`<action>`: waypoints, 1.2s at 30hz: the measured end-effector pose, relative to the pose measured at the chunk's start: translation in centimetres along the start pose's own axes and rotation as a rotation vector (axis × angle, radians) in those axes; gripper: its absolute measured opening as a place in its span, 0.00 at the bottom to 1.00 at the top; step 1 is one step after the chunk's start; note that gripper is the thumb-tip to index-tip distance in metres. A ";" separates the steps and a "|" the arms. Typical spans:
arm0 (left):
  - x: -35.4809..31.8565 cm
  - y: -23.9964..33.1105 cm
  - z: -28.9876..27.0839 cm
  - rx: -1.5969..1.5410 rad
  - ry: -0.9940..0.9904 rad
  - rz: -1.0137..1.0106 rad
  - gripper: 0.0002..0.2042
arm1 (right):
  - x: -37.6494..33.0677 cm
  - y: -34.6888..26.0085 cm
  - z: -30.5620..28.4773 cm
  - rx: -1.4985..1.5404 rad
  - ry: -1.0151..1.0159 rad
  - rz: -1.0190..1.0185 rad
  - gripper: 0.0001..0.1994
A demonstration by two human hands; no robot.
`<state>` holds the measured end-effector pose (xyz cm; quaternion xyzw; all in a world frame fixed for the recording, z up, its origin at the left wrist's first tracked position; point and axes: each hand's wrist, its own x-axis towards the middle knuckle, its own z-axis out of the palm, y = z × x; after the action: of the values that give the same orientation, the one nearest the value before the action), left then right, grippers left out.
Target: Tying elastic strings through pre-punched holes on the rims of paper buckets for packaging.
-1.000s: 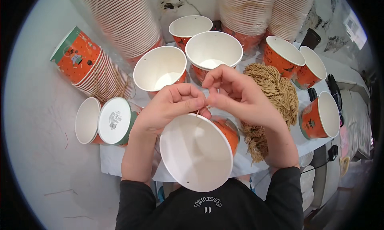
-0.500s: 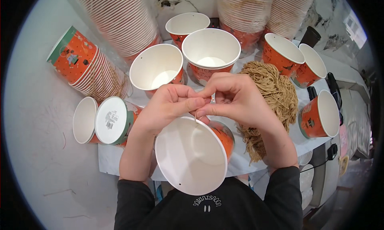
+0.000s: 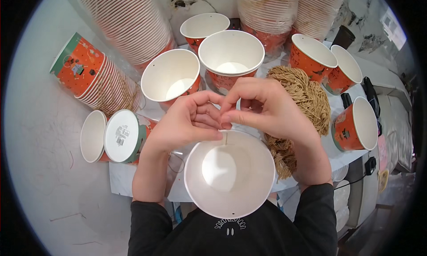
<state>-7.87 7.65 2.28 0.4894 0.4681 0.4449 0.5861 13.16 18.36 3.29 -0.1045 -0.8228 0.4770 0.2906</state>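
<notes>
A white-lined paper bucket (image 3: pixel 251 176) faces up in front of my chest, with a small hole in its near rim. A short bit of tan string (image 3: pixel 226 139) shows just inside the far rim. My right hand (image 3: pixel 267 108) pinches above that spot, thumb against fingertips, apparently on the string; the fingers hide most of it. Loosely curled, my left hand (image 3: pixel 180 122) is beside it with the thumb apart, its tip at the rim and the index finger close to the right fingertips. Behind my right wrist lies a bundle of tan strings (image 3: pixel 307 100).
Orange paper buckets (image 3: pixel 171 78) stand behind my hands, with others (image 3: pixel 356 124) at the right. Tall bucket stacks (image 3: pixel 129 27) rise at the back. A stack (image 3: pixel 95 73) leans at the left, above a tipped bucket (image 3: pixel 122 136). A black cable (image 3: pixel 356 180) hangs at the right edge.
The bucket has swung right and turned its opening upward, so its bottom shows. My left thumb has come away from the right fingertips, and the left hand has loosened.
</notes>
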 end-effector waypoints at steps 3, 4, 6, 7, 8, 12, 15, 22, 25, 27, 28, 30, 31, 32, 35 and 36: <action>0.1 -0.3 0.1 0.055 0.046 -0.003 0.25 | -0.4 -0.4 -0.2 -0.185 -0.083 -0.155 0.08; 0.3 -0.3 0.2 0.088 0.062 0.001 0.23 | -0.7 -0.6 -0.2 -0.288 -0.130 -0.218 0.09; 0.5 -0.6 -0.2 0.116 0.061 0.012 0.22 | -1.0 -0.8 0.1 -0.359 -0.206 -0.209 0.10; 0.7 -0.8 -0.4 0.146 0.057 0.023 0.21 | -1.2 -0.7 0.7 -0.498 -0.210 -0.232 0.10; 0.8 -1.0 -0.6 0.146 0.057 0.022 0.21 | -1.4 -0.6 1.4 -0.636 -0.214 -0.256 0.10; 1.2 -1.0 -0.8 0.090 0.047 0.004 0.20 | -1.6 0.1 4.2 -0.798 -0.235 -0.186 0.04; 1.3 -1.0 -0.9 0.055 0.047 0.003 0.20 | -1.3 0.9 5.1 -0.891 -0.138 -0.204 0.04; 1.6 -1.9 -1.3 0.091 0.072 0.059 0.19 | -1.2 0.9 4.5 -0.916 -0.162 -0.256 0.07; 1.3 -1.8 -1.5 0.061 0.047 0.023 0.18 | -1.3 -0.2 3.4 -0.726 -0.172 -0.174 0.07; 0.9 -1.2 -0.8 0.057 0.044 0.000 0.17 | -1.3 -1.0 2.7 -0.629 -0.202 -0.043 0.07; 0.8 -1.0 -0.5 0.054 0.027 -0.021 0.16 | -1.3 -1.0 2.6 -0.631 -0.201 -0.041 0.07; 0.8 -1.4 -0.6 0.051 0.024 -0.015 0.16 | -1.1 -1.0 2.5 -0.545 -0.176 0.027 0.07; 0.9 -1.4 -0.6 0.049 0.020 -0.011 0.16 | -1.0 -0.8 2.4 -0.548 -0.172 0.030 0.07; 1.0 -1.3 -0.5 0.049 0.015 -0.010 0.16 | -0.9 -0.3 2.3 -0.502 -0.117 0.056 0.07; 1.0 -1.2 -0.6 0.127 0.060 0.004 0.15 | -0.6 -0.1 2.0 -0.440 -0.062 0.069 0.07; 1.0 -1.2 -0.7 0.111 0.058 -0.012 0.15 | -0.6 -0.2 1.9 -0.426 -0.062 0.059 0.07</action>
<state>-8.33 8.59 0.91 0.5053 0.5118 0.4289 0.5466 12.54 16.66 2.50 -0.1731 -0.9102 0.3034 0.2224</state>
